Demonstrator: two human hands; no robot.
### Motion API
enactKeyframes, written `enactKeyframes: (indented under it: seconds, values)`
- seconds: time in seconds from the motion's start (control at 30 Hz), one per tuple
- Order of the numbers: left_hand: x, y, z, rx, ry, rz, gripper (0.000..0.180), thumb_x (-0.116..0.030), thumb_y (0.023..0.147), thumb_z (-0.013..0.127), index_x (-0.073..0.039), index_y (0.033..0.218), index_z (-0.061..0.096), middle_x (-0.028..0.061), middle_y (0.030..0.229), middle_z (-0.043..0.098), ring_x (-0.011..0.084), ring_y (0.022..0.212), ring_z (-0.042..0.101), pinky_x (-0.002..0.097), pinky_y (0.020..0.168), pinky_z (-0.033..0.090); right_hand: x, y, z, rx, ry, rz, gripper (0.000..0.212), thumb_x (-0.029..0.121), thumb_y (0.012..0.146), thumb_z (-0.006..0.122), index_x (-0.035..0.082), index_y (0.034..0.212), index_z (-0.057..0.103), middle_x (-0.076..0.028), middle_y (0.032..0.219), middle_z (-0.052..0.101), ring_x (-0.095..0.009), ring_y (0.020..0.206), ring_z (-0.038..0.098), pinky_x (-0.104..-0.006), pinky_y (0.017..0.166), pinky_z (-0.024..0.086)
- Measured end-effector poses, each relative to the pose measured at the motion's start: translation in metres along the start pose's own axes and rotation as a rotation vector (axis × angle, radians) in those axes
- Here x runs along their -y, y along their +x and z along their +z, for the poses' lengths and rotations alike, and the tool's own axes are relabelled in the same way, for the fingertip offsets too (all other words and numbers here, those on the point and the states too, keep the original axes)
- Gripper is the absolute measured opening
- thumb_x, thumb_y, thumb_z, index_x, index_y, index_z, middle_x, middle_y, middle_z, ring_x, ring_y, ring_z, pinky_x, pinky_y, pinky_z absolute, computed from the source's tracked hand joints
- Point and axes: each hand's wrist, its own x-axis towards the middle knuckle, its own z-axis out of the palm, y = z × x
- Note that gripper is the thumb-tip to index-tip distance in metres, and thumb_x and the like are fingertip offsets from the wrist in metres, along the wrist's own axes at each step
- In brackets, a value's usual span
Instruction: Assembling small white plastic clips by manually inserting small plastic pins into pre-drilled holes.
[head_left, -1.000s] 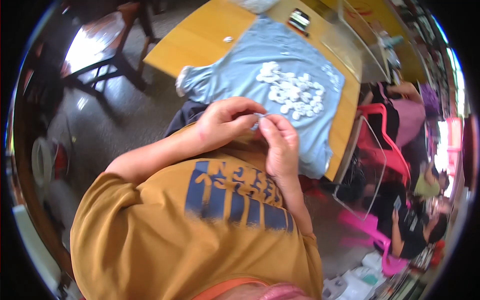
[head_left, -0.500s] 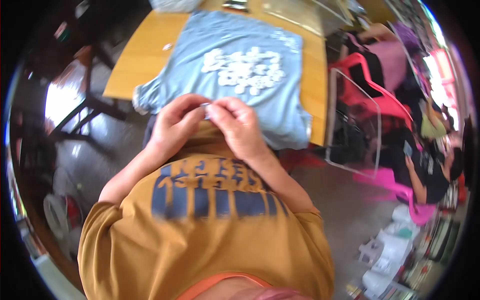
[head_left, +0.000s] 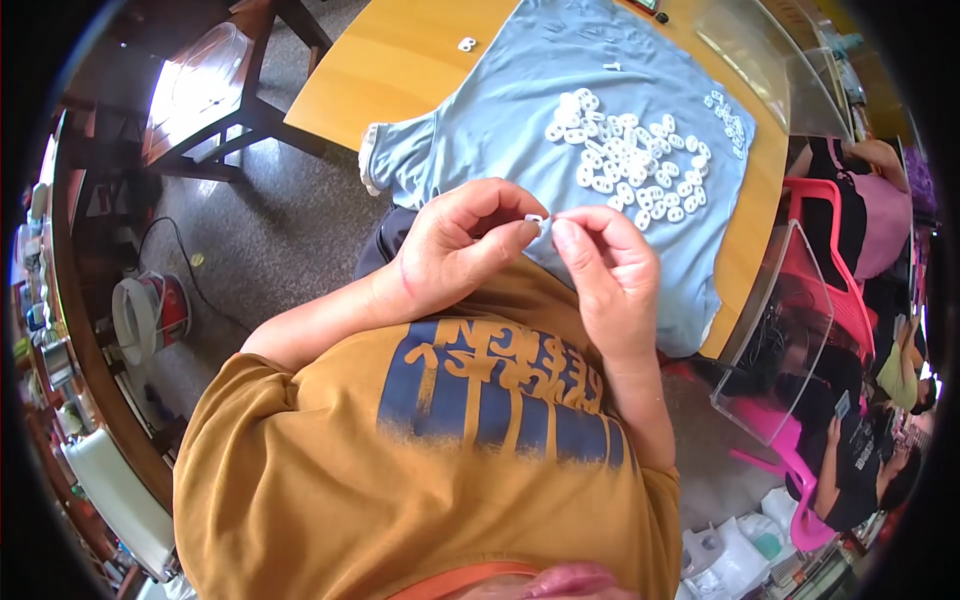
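Just off the near edge of a light blue cloth garment (head_left: 490,125), my left hand (head_left: 455,245) pinches a small white plastic piece (head_left: 536,224) between thumb and forefinger. My right hand (head_left: 612,275) is closed in a pinch right beside it, its fingertips almost at the piece. Whatever those fingertips grip is too small to make out. Spread over the garment lies a pile of similar white two-holed pieces (head_left: 640,160). Farther right is a group of smaller, clear-looking pieces (head_left: 727,122). A tiny white bit (head_left: 611,66) lies by itself beyond the pile.
The garment covers much of a yellow wooden table (head_left: 380,60), where one loose white piece (head_left: 467,44) sits at the left. A dark wooden chair (head_left: 262,110) and a bucket (head_left: 140,318) stand to the left. Pink chairs (head_left: 835,235) and seated people are on the right.
The view has turned, so table and garment appear farther right and sharper. Both hands stay together in front of me; the small white piece now shows between the left fingertips.
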Motion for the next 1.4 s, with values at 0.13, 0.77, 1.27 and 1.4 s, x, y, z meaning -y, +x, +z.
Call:
enactKeyframes:
  seconds: [0.13,0.77,1.27,1.4]
  values:
    - [0.002,0.016,-0.009,-0.028,0.161,0.077,0.012,-0.003,0.083,0.056,-0.002,0.095,0.059,-0.0019,0.076,0.053,0.0033,0.063,0.046,0.0174,0.056,0.038,0.015,0.033,-0.018,-0.051,-0.178,-0.016,0.009,0.004,0.082,0.061,-0.002,0.087,0.059,-0.002,0.076,0.059,-0.006,0.067,0.051,-0.02,0.062,0.043]
    - [0.014,0.103,-0.044,0.115,0.322,0.319,0.019,0.005,0.07,0.061,0.001,0.089,0.06,0.0099,0.074,0.058,0.0222,0.064,0.057,0.0296,0.057,0.045,-0.003,0.203,-0.038,-0.064,-0.615,0.024,0.007,0.006,0.078,0.062,0.001,0.082,0.059,-0.002,0.067,0.054,-0.008,0.055,0.047,-0.0222,0.051,0.039]
    - [0.016,0.11,-0.049,0.106,0.154,0.308,0.019,0.006,0.071,0.06,0.003,0.089,0.06,0.0103,0.072,0.057,0.0218,0.062,0.057,0.0293,0.054,0.044,0.003,0.241,-0.031,0.169,-0.977,0.142,0.008,0.008,0.076,0.059,0.001,0.078,0.056,-0.008,0.066,0.054,-0.02,0.057,0.051,-0.0313,0.055,0.041]
    - [0.016,0.106,-0.049,0.111,0.156,0.284,0.018,0.006,0.072,0.06,0.003,0.089,0.06,0.0105,0.073,0.057,0.0221,0.062,0.057,0.0299,0.054,0.044,0.005,0.238,-0.029,0.177,-0.99,0.161,0.008,0.008,0.075,0.059,0.001,0.077,0.055,-0.009,0.065,0.054,-0.02,0.058,0.051,-0.031,0.056,0.041]
